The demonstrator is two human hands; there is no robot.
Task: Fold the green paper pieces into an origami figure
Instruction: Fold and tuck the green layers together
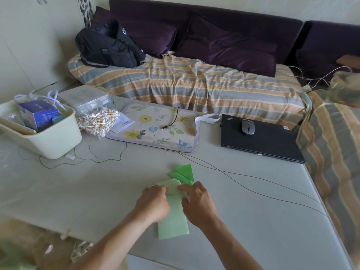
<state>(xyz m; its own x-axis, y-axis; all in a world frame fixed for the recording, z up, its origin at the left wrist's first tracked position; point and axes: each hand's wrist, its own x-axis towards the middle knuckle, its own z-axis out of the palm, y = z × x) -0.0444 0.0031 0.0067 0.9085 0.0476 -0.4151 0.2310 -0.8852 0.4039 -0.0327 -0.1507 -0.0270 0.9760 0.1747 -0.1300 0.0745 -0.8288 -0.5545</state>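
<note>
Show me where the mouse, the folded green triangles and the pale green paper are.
mouse (248, 127), head view, middle of its top.
green triangles (185, 173), head view, on the larger triangle.
pale green paper (173, 223), head view, its bare lower part.

Our two bare forearms reaching forward from the lower edge, our left hand (153, 203) palm-down with knuckles bent, our right hand (196, 201) palm-down just beside it, fingers curled inward toward the left, both wrists low.

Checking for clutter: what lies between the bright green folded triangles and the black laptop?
Head view: thin dark cables cross bare grey table.
</note>
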